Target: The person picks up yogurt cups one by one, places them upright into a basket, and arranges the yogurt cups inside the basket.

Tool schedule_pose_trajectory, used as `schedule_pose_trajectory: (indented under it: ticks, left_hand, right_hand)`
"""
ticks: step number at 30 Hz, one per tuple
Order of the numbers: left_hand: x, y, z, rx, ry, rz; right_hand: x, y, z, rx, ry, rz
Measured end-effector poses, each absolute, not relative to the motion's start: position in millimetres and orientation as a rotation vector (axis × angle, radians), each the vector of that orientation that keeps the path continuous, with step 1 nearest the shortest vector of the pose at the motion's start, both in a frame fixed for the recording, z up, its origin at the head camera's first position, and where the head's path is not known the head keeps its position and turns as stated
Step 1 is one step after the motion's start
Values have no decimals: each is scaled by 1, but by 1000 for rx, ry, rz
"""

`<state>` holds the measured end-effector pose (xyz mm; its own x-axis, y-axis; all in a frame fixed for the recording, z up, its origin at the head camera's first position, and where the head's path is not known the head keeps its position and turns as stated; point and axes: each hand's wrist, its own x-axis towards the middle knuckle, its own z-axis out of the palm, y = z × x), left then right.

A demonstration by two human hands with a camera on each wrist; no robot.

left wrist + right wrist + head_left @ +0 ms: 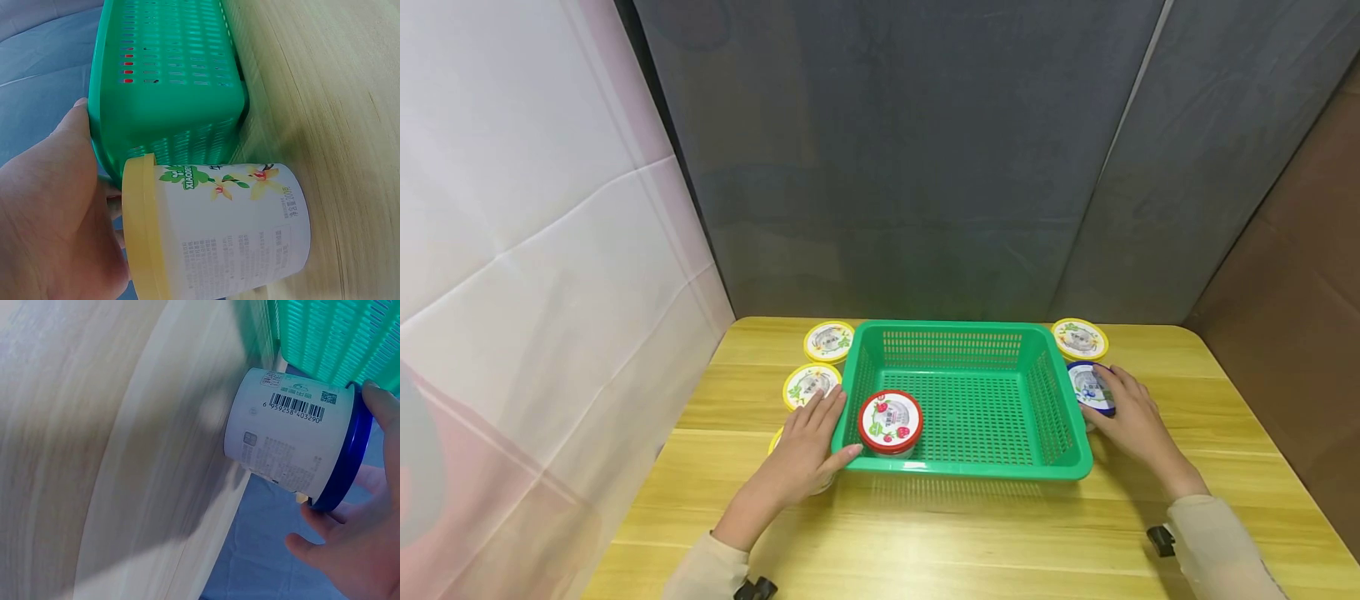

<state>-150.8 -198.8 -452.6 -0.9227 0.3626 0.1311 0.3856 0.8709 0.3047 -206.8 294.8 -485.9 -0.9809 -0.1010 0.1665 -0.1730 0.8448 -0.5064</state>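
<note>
A green basket (970, 472) stands on the wooden table, with a red-lidded tub (891, 422) inside at its front left corner. My left hand (801, 450) rests on the basket's left rim, fingers fairly straight; in the left wrist view a yellow-lidded tub (231, 225) is beside that hand (56, 219), against the basket. My right hand (1135, 421) grips the rim of a blue-lidded tub (1092, 388) right of the basket. In the right wrist view, thumb and fingers of the hand (369, 544) are round the blue lid (347, 450), and the tub's base is at the table.
Yellow-lidded tubs stand left of the basket, one at the back (829, 342) and one nearer (812, 385). Another yellow-lidded tub (1079, 339) stands at the basket's back right. Grey cloth (887, 167) hangs behind the table, with pale cloth (535, 250) at the left.
</note>
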Motion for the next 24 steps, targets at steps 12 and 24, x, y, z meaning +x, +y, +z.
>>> schedule_pose_trajectory:
  ticks: [12,24]
  left_hand:
    - [-150,-198,-451,-602,-2973,-516]
    - [-150,-199,-452,-599,-2975,-518]
  right_hand:
    - [-205,293,-485,229,-2870,826]
    - [-204,296,-484,219,-2866,856]
